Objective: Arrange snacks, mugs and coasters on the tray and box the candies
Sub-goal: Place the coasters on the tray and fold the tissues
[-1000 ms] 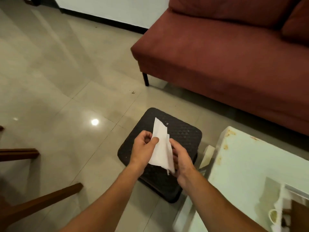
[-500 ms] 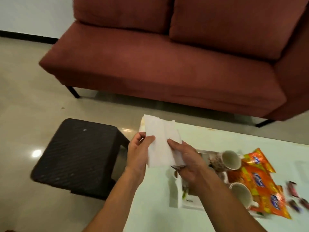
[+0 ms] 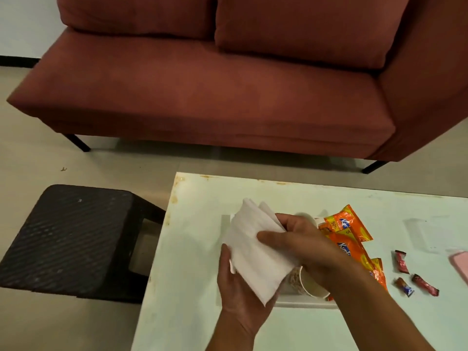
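Two hands hold one folded white tissue (image 3: 255, 252) over the left end of the tray (image 3: 304, 304). I read the left hand (image 3: 238, 287) cupped beneath it, thumb on its edge. The right hand (image 3: 304, 247) pinches its right side, thumb on top. Orange snack packets (image 3: 350, 239) and a mug (image 3: 310, 283) on its side lie on the tray. Three candies (image 3: 401, 262) lie on the table (image 3: 192, 249), right of the tray.

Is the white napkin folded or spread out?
Folded: the napkin shows layered edges at its far end, held by the left hand and right hand.
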The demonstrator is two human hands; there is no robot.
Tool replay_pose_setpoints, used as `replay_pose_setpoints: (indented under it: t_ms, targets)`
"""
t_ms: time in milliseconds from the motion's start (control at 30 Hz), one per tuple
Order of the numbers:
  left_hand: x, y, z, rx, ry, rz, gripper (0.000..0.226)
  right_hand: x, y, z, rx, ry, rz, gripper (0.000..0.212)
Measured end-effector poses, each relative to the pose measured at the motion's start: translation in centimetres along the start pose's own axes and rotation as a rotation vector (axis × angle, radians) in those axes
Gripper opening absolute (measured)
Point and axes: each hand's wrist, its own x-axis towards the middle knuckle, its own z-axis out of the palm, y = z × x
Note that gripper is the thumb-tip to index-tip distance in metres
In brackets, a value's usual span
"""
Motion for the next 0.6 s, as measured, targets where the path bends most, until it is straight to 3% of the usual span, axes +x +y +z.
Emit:
replay_pose_setpoints:
  t_ms: [67,200,333,433,600]
  targets:
    - [0.6,0.1,0.2,0.025,-0.031,0.021,0.072,0.4,0.7,-0.9,-0.098,0.034,0.0,0.018]
    - [2.6,0.9,0.7,0.193,-0.003,-0.026,0.055,1.6,3.0,-1.5,-0.561,0.268,-0.083,0.012]
    - [3.6,1.2,1.3,0.297,0.058,0.006,0.05,1.9,4.2,-0.6,-0.937,0.407,-0.292,0.037]
    - [3.5,1.1,2.0,0.384,0.13,0.009,0.053,1.9,5.4,0.1,-1.206,0.414,-0.548,0.058]
    - [3.6,1.1,2.3,0.383,0.157,-0.04,0.061,1.3,7.6,1.7,-1.39,0.353,-0.574,0.072]
